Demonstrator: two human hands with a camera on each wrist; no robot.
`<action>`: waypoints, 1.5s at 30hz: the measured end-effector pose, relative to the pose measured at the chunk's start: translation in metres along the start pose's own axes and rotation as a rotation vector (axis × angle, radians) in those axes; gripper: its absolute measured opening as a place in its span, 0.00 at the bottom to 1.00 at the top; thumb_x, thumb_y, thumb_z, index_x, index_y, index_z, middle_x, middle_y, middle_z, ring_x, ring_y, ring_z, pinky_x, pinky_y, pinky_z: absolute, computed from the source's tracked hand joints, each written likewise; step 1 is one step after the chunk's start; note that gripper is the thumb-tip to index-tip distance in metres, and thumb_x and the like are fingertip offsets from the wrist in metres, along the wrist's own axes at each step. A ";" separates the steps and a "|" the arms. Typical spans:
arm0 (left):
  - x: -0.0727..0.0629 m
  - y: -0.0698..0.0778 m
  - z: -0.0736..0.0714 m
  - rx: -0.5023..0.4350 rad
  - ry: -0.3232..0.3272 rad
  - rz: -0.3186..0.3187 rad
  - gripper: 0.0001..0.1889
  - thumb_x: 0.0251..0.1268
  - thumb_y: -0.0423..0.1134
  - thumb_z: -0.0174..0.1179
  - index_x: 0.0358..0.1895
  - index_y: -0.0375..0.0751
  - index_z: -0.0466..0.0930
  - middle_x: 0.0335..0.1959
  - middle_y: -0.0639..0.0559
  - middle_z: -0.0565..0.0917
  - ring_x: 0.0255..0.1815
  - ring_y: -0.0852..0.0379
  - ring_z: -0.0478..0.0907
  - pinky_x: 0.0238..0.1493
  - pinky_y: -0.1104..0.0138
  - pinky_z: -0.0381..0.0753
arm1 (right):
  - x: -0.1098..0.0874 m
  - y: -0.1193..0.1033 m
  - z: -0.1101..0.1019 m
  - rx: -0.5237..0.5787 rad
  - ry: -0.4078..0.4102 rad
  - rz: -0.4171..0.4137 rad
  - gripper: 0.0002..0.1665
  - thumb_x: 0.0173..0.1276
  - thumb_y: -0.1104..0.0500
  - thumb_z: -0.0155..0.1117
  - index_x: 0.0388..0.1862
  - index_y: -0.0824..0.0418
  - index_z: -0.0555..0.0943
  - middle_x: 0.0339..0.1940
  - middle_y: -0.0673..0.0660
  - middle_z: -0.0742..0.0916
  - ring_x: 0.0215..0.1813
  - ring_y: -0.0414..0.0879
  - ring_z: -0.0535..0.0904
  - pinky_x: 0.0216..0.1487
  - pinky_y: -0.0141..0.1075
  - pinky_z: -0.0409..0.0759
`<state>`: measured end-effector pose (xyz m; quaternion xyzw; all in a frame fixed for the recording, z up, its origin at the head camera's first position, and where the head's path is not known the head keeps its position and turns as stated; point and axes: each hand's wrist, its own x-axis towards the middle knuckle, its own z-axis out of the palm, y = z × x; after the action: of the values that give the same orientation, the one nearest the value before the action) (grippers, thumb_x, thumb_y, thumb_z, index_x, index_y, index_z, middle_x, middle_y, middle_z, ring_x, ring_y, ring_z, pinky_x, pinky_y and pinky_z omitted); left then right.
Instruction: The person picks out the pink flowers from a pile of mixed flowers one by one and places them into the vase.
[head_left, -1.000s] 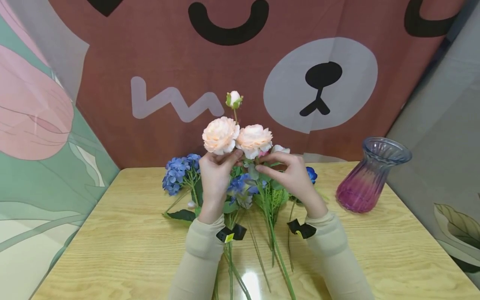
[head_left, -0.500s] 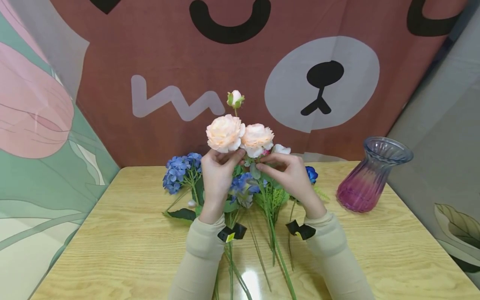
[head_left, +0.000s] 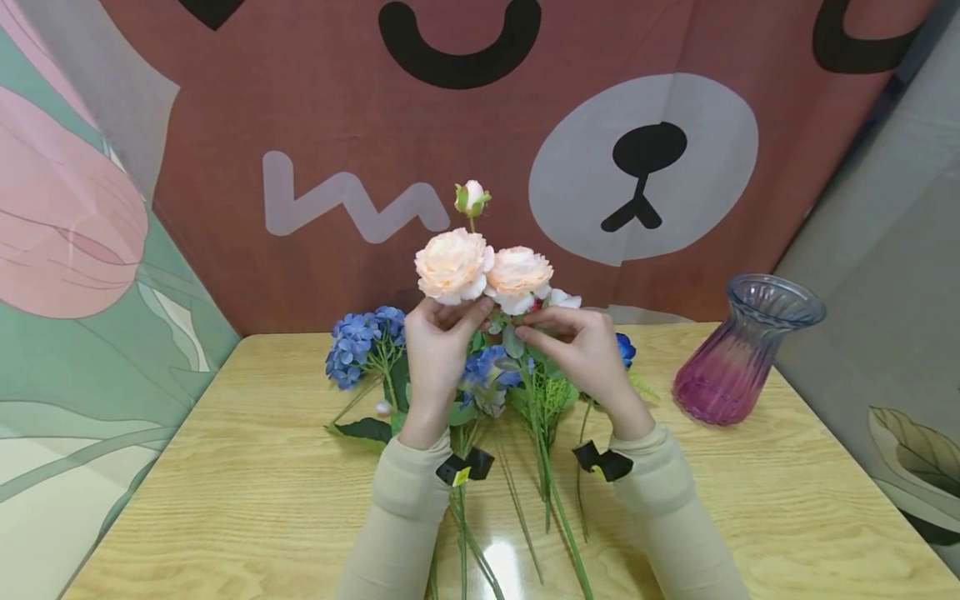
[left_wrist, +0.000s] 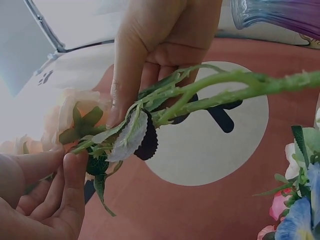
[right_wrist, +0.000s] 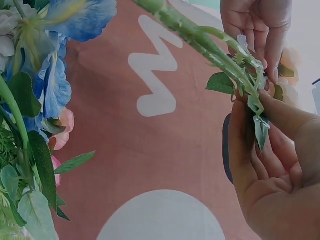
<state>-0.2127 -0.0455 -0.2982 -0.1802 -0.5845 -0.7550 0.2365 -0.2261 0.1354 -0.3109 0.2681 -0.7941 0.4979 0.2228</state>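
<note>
A pale peach artificial peony spray, with two full blooms and one bud, is held upright above the table. My left hand pinches it just under the blooms; in the left wrist view its thumb and fingers meet on a thin branch. My right hand pinches at a leafy part of the branches; the right wrist view has leaves between its thumb and forefinger. The thick green stem forks below the hands. Parts of the fingers are hidden behind blooms and leaves.
Blue hydrangea, another blue flower and several green stems lie on the wooden table. At the right stands a glass vase, blue above and pink below. A printed brown cloth hangs behind the table.
The two peach blooms have shifted slightly right and up, the left one turning a little. Both hands keep their pinch and have moved only slightly.
</note>
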 end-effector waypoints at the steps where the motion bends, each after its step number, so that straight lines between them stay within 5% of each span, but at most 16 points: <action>1: 0.000 0.000 0.000 0.003 -0.001 -0.001 0.14 0.58 0.32 0.65 0.47 0.35 0.80 0.35 0.35 0.85 0.29 0.58 0.85 0.36 0.55 0.84 | 0.000 0.000 0.000 -0.009 0.006 -0.004 0.08 0.58 0.58 0.71 0.37 0.58 0.87 0.33 0.53 0.89 0.32 0.38 0.85 0.34 0.31 0.82; 25: 0.003 -0.002 -0.002 0.138 -0.028 0.058 0.13 0.58 0.36 0.66 0.46 0.37 0.82 0.38 0.39 0.86 0.33 0.51 0.84 0.35 0.59 0.83 | -0.002 -0.004 -0.007 -0.061 0.074 -0.028 0.08 0.58 0.59 0.71 0.36 0.61 0.87 0.32 0.56 0.90 0.32 0.33 0.85 0.33 0.26 0.80; 31: 0.000 0.014 -0.005 0.169 -0.037 0.039 0.11 0.60 0.32 0.63 0.46 0.32 0.81 0.41 0.36 0.85 0.39 0.45 0.83 0.39 0.61 0.83 | 0.000 -0.003 -0.010 -0.029 0.117 -0.014 0.07 0.57 0.61 0.71 0.35 0.61 0.87 0.33 0.57 0.90 0.32 0.28 0.83 0.29 0.25 0.79; 36: -0.003 0.021 -0.009 0.287 -0.027 0.043 0.11 0.61 0.31 0.62 0.46 0.32 0.81 0.39 0.36 0.84 0.35 0.48 0.82 0.36 0.65 0.82 | 0.001 -0.015 -0.016 -0.008 0.129 -0.010 0.05 0.57 0.68 0.69 0.34 0.67 0.85 0.32 0.62 0.89 0.32 0.26 0.82 0.28 0.24 0.78; 41: 0.000 0.000 -0.028 0.382 0.012 0.079 0.10 0.61 0.35 0.64 0.45 0.37 0.83 0.37 0.41 0.85 0.32 0.54 0.80 0.34 0.66 0.81 | 0.002 -0.038 -0.023 -0.003 0.156 -0.022 0.05 0.56 0.72 0.68 0.33 0.73 0.84 0.31 0.68 0.88 0.31 0.27 0.82 0.31 0.24 0.79; 45: 0.004 -0.012 -0.042 0.435 0.040 0.104 0.11 0.60 0.40 0.65 0.44 0.41 0.84 0.36 0.47 0.84 0.36 0.58 0.78 0.38 0.69 0.78 | 0.007 -0.034 -0.026 -0.016 0.186 -0.037 0.05 0.56 0.70 0.69 0.33 0.70 0.85 0.31 0.66 0.88 0.30 0.28 0.82 0.30 0.23 0.78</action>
<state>-0.2223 -0.0845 -0.3161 -0.1400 -0.7187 -0.6013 0.3200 -0.2070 0.1455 -0.2734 0.2334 -0.7689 0.5102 0.3067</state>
